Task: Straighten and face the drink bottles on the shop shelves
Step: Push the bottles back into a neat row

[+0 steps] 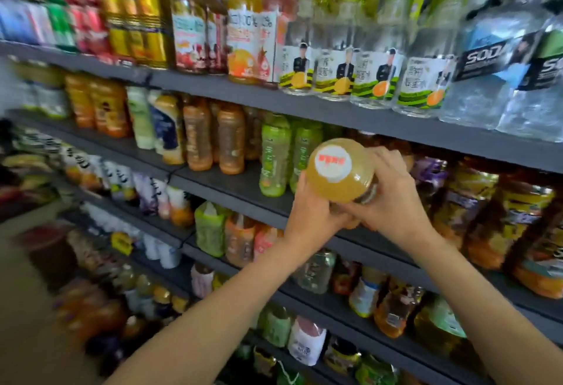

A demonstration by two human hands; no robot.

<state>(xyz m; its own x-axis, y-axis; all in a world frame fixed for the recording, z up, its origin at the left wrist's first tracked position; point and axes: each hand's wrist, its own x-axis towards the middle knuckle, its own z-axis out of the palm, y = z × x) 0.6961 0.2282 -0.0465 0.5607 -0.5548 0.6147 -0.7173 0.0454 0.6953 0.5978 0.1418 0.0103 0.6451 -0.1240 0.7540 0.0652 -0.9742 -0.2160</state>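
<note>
One amber drink bottle (339, 171) is held in front of the second shelf (396, 128), its long axis running toward the camera, white cap with unreadable red lettering facing outward. The left hand (313, 211) and right hand (393, 198) both grip its body. Above, two bottles (493, 58) read "SODA".
</note>
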